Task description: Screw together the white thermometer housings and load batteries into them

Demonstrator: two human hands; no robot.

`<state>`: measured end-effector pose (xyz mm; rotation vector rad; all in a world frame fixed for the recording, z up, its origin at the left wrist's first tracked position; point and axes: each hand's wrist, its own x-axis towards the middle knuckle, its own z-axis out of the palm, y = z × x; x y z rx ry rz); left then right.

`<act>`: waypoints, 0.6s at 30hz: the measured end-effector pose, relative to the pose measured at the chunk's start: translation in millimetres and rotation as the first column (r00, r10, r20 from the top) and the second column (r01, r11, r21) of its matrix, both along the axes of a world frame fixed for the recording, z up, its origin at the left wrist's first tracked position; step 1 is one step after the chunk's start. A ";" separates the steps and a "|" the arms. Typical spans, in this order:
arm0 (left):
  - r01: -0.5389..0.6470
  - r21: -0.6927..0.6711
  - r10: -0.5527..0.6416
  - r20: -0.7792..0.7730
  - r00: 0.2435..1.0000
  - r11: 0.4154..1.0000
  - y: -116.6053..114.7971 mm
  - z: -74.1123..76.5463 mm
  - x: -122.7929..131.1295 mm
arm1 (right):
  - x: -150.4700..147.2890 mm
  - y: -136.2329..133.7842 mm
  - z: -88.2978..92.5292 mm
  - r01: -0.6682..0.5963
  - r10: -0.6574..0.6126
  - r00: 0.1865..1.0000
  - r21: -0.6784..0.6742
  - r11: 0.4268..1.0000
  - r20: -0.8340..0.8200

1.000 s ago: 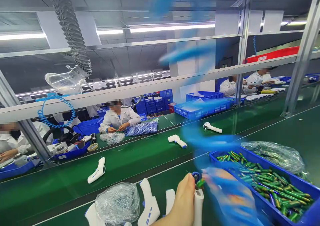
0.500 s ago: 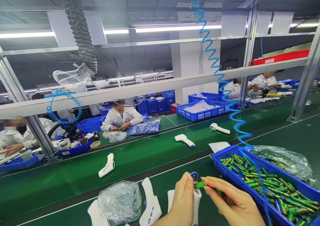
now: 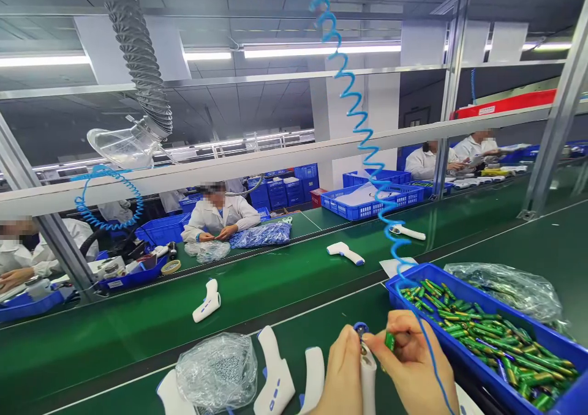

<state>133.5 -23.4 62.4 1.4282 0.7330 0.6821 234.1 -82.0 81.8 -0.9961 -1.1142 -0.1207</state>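
Observation:
My left hand [image 3: 340, 372] is closed around a white thermometer gun [image 3: 368, 381] with a blue-rimmed head, held upright with the open top of its handle showing. My right hand [image 3: 413, 360] has its thumb at that opening, and a green battery [image 3: 390, 341] is held in its curled fingers. To the left of my hands lie more white thermometer guns [image 3: 275, 378] with blue buttons. A clear plastic bag [image 3: 217, 372] of small grey pieces rests beside them.
A blue bin [image 3: 395, 295] of green batteries stands at the right, with a plastic bag [image 3: 509, 286] behind it. Thermometer guns [image 3: 345, 253] lie on the green belt [image 3: 275, 268]. A coiled blue hose [image 3: 362, 133] hangs down near my right hand. Co-workers [image 3: 223, 216] sit across.
My right fingers have closed in on the handle's opening, and the green battery now stands upright among them. Guns on the belt have shifted right. The blue hose has swung left.

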 end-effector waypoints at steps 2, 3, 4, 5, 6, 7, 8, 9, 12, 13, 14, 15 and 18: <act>0.067 0.048 -0.065 -0.030 0.997 0.997 -2.5 -6.2 0.3 | -1.6 3.2 -1.2 0.060 -0.061 0.997 0.018 0.998 0.047; 0.096 0.067 -0.093 -0.036 0.995 0.993 -3.9 -7.7 0.5 | -2.2 3.6 -0.6 0.081 -0.082 0.993 0.017 0.997 0.080; 0.109 0.078 -0.107 -0.033 0.994 0.991 -5.1 -8.4 1.0 | -2.8 3.3 0.4 0.094 -0.095 0.989 0.017 0.995 0.111; 0.107 0.076 -0.106 -0.023 0.994 0.991 -6.1 -8.5 1.9 | -3.4 2.1 1.6 0.096 -0.098 0.985 0.016 0.995 0.143; 0.094 0.057 -0.094 -0.004 0.996 0.994 -6.8 -8.2 3.3 | -4.0 0.3 2.6 0.087 -0.088 0.981 0.012 0.996 0.171; 0.066 0.026 -0.067 0.020 0.998 0.997 -7.1 -7.8 4.9 | -4.3 -2.1 3.2 0.071 -0.069 0.978 -0.003 0.997 0.195; 0.019 -0.007 -0.018 0.046 0.999 1.000 -7.1 -7.4 6.7 | -4.4 -4.8 2.9 0.052 -0.045 0.976 -0.028 0.998 0.215; -0.037 -0.028 0.038 0.061 0.997 0.999 -7.0 -6.9 8.1 | -4.1 -7.6 1.6 0.041 -0.028 0.971 -0.053 0.998 0.236; -0.098 0.027 0.098 0.000 0.995 0.995 -6.5 -4.0 8.3 | -2.1 -13.2 -9.4 -0.006 0.018 0.994 -0.118 0.993 0.105; -0.065 0.103 0.068 -0.026 0.997 0.993 -6.6 -2.2 6.7 | -2.1 -13.8 -15.1 -0.090 0.085 0.995 -0.128 0.988 -0.041; -0.011 0.207 0.019 -0.039 0.999 0.978 -6.9 -0.1 4.5 | -3.3 -13.7 -21.1 -0.232 0.199 0.955 -0.133 0.964 -0.219; 0.039 0.327 -0.026 -0.043 0.999 0.944 -7.4 2.3 2.0 | -5.8 -13.4 -27.1 -0.400 0.323 0.855 -0.121 0.908 -0.406; 0.100 0.615 -0.089 -0.048 0.995 0.782 -8.8 8.6 -6.0 | -20.8 -14.0 -40.8 -0.690 0.471 0.514 -0.020 0.723 -0.717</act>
